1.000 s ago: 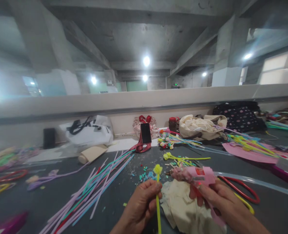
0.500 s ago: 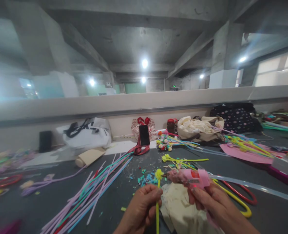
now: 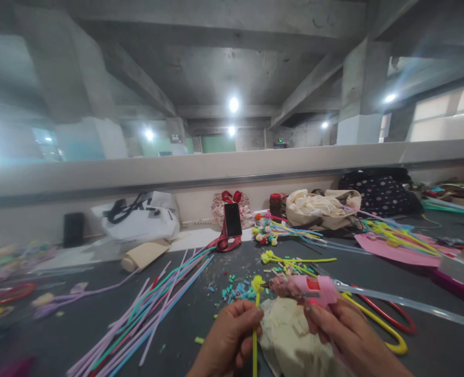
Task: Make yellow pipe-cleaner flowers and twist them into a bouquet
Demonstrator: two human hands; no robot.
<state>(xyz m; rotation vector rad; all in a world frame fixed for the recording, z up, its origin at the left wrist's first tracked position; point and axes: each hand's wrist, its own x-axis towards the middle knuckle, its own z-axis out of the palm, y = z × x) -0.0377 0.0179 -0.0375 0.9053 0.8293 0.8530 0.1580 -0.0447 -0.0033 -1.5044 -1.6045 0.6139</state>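
Observation:
My left hand (image 3: 235, 335) pinches the yellow stem of a pipe-cleaner flower (image 3: 258, 284), which stands upright with its fuzzy yellow head above my fingertips. My right hand (image 3: 341, 324) is wrapped round the handle of a pink hot glue gun (image 3: 314, 289). The gun's dark nozzle points left and meets or nearly meets the right side of the flower head; I cannot tell which. A long clear glue stick (image 3: 404, 298) trails from the gun's back end. Beneath both hands lies a cream cloth (image 3: 290, 332).
Loose pipe cleaners (image 3: 157, 309) lie to the left. Small cut bits (image 3: 239, 290) litter the middle. Finished-looking flowers (image 3: 269, 230) rest behind, near a propped phone (image 3: 233, 219). Yellow and red scissors-like handles (image 3: 396, 340) lie at right. Bags (image 3: 141, 214) line the back wall.
Almost nothing has moved. The view has tilted slightly, and the flower head and glue gun appear a little lower and still together.

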